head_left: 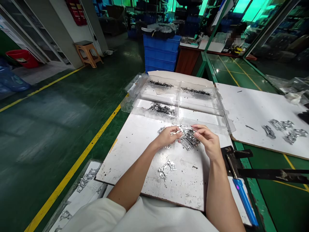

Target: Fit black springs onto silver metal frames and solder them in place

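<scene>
Centrally, a pile of metal parts (189, 141) is spread on the white board (135, 151), just beyond the two hands and close to the near edge of the clear tray (179, 103). The left hand (166, 137) is held at the left side of the pile, its thumb and fingers bent inward, with a small silvery piece (180, 130) seemingly pinched at the tips. The right hand (209, 141) is held at the right side, its thumb and fingers curled toward the pile; whether anything is gripped there cannot be told, as the tips are lost among the metal. Nearer the body, a loose metal frame (167, 169) is seen lying flat between the forearms. Black bits (161, 108) are heaped in three areas of the tray, two at the far side and one at the near left. To the right, more castings (287, 130) are laid on a second board (256, 109), and a blue-handled tool (245, 201) is placed beside the right forearm. Farther off, blue crates (160, 53) are stacked past the tray.
</scene>
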`<action>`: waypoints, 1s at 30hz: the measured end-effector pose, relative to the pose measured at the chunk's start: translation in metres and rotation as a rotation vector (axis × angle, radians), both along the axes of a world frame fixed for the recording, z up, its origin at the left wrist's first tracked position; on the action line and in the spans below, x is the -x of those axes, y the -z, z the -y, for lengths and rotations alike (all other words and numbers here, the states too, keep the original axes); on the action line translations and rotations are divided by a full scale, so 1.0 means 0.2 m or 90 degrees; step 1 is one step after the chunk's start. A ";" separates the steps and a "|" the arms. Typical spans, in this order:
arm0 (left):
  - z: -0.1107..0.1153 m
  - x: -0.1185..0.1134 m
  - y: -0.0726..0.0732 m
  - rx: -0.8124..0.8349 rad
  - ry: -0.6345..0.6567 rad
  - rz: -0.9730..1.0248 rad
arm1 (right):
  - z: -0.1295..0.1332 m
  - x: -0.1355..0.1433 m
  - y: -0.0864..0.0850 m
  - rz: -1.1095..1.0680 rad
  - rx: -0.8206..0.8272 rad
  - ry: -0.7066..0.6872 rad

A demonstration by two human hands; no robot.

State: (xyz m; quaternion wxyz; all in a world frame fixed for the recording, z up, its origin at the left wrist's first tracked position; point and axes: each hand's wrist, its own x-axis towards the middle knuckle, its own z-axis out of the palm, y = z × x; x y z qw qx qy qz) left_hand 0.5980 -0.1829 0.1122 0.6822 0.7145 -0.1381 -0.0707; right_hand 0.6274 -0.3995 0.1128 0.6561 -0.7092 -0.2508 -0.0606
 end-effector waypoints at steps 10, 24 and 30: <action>0.01 -0.01 0.03 0.063 -0.084 0.022 | -0.10 0.00 0.06 -0.054 0.001 0.029; 0.06 0.00 0.08 0.009 -0.217 0.148 | -0.17 0.01 0.09 -0.035 -0.047 0.113; 0.07 0.01 0.06 -0.032 -0.215 0.175 | -0.20 0.02 0.10 0.019 0.039 0.116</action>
